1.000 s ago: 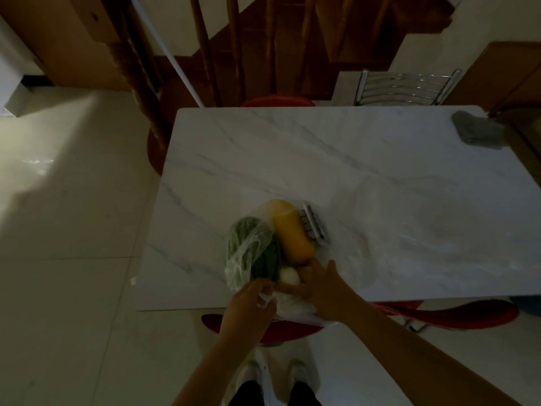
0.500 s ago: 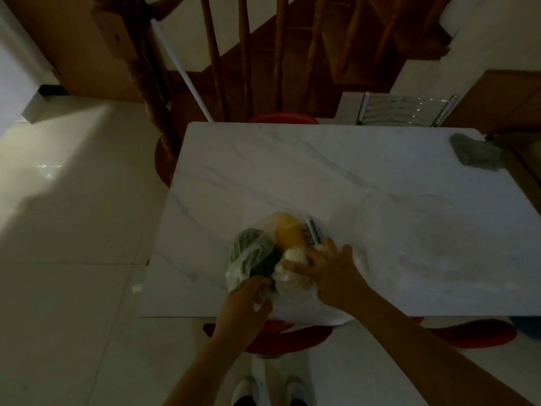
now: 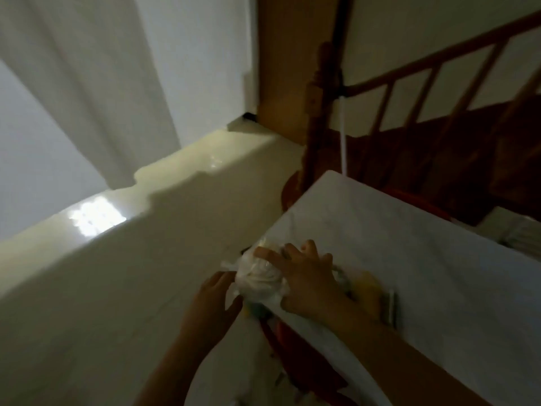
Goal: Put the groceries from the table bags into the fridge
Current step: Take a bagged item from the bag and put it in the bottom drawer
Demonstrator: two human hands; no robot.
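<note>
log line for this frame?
phase: gathering bag | right hand: on plastic bag at table edge | left hand: at bag's side | fridge: not in view

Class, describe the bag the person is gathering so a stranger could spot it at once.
Start at the white marble table and follow it to its near left corner. There both hands, left hand and right hand, meet on a clear plastic bag. It is crumpled and pale, unlike the yellow item lying behind the right hand.

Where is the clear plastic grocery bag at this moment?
In the head view, the clear plastic grocery bag is low and centre at the white marble table's near-left edge, between the left hand and right hand.
</note>
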